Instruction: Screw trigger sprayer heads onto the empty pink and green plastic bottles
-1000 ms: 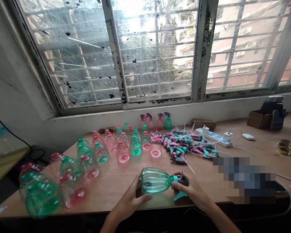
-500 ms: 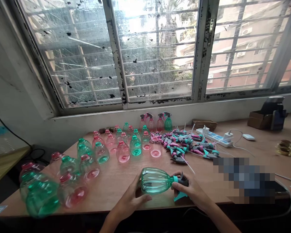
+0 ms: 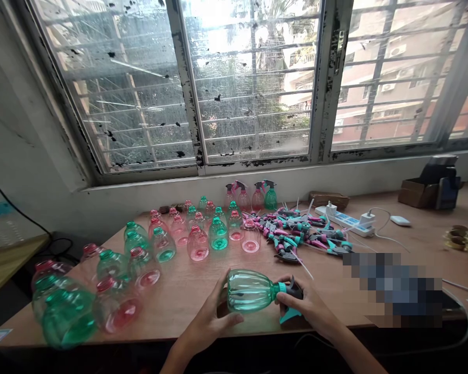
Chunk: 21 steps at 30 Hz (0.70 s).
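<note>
A clear green spray bottle (image 3: 250, 291) lies sideways between my two hands, over the table's front part. My left hand (image 3: 217, 316) cups its base end, with the thumb underneath and the fingers partly hidden behind the plastic. On the neck sits a black and teal spray head (image 3: 292, 298) with a teal collar. My right hand (image 3: 306, 301) is closed around that head, thumb on its near side. Beyond my hands lies a pile of pink, teal and black spray heads (image 3: 292, 228), some with thin white tubes sticking out.
Several open-necked green and pink bottles, such as a pink one (image 3: 197, 244), stand to the left and centre. Assembled spray bottles (image 3: 257, 197) line the wall. A white power strip (image 3: 345, 221) and cables lie to the right, near a blurred-out patch.
</note>
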Available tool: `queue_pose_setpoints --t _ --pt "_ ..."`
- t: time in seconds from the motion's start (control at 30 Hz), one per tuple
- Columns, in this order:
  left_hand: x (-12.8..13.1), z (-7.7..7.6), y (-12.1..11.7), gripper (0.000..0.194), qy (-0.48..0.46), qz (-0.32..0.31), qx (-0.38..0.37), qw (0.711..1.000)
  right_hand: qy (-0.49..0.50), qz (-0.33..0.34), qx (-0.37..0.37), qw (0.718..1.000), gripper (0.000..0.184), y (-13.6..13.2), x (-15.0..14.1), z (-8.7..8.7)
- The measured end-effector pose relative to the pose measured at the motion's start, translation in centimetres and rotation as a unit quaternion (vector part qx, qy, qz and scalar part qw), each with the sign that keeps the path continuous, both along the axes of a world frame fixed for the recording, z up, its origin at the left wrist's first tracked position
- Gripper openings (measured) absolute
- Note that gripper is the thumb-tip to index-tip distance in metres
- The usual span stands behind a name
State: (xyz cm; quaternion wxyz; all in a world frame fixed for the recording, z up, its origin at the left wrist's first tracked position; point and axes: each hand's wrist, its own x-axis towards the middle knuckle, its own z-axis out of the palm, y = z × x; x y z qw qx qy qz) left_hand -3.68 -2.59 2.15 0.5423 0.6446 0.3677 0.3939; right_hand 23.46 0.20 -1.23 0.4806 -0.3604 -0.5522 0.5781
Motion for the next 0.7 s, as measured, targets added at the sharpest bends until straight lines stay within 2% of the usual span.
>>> queue_pose_setpoints --t 0.1,0.3,0.43,0.6,0.7 --pt "0.0 0.1 0.0 0.092 0.007 -0.004 0.007 1.0 -0.004 -0.004 0.008 1.0 0.043 0.0 0.0 0.0" --pt "-0.4 -0.8 0.4 0.098 -0.001 -0.006 0.013 1.0 0.019 0.01 -0.012 1.0 0.046 0.2 0.0 -0.2" --pt "-0.4 -0.8 0.3 0.104 -0.012 -0.008 0.004 1.0 0.022 0.018 -0.009 1.0 0.041 -0.3 0.0 0.3" --pt "-0.2 -0.4 0.1 0.09 -0.011 0.004 -0.005 1.0 0.016 0.018 -0.01 1.0 0.04 -0.7 0.1 1.0" --pt "-0.3 -0.5 0.2 0.093 -0.002 0.002 0.006 1.0 0.019 0.006 -0.012 1.0 0.041 -0.7 0.1 1.0"
